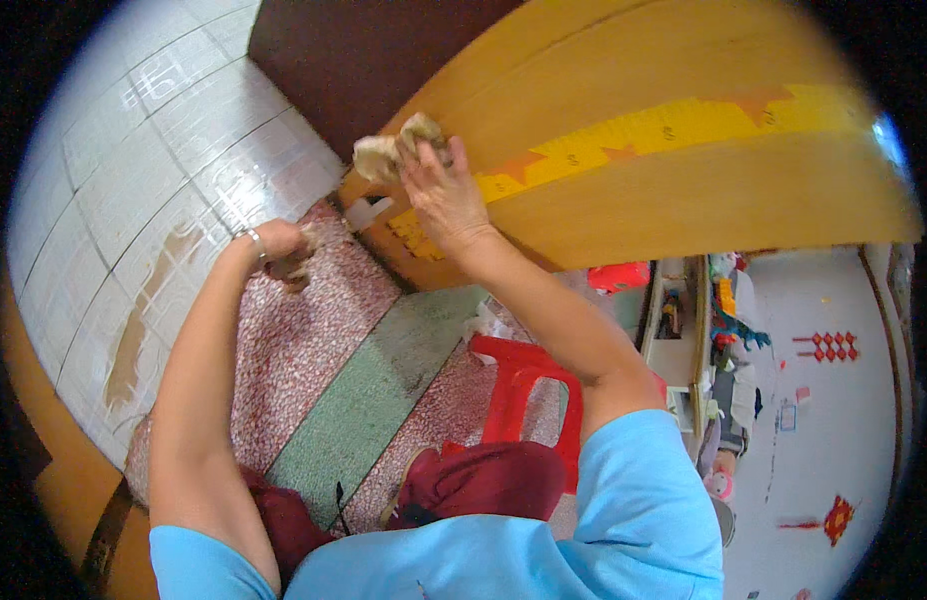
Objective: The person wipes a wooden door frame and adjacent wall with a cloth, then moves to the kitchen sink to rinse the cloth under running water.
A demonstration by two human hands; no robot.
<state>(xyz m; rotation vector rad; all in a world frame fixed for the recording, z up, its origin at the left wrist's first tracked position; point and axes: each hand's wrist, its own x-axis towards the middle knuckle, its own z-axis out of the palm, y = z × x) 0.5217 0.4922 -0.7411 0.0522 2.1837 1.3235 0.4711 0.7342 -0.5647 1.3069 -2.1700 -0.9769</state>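
My right hand [442, 196] holds a crumpled beige cloth [378, 157] against a varnished wooden door or panel [628, 52], with the fingers spread over the cloth. Beside that hand a yellow strip [636, 142] with orange shapes runs along the wood. A torn whitish patch [369, 213] shows near the wood's edge, below the cloth. My left hand [279, 247], with a bracelet at the wrist, is curled above the speckled floor, near the pale tiles [208, 142]. Its fingers are shaded and blurred, so whether anything is in them cannot be told.
A red plastic stool [501, 390] stands by my knee on the pink terrazzo floor [306, 337], which has a green band [351, 405]. White crumpled material [487, 322] lies near the stool. A cluttered cabinet [677, 330] is at the right, by a white wall [816, 420] with red hanging ornaments.
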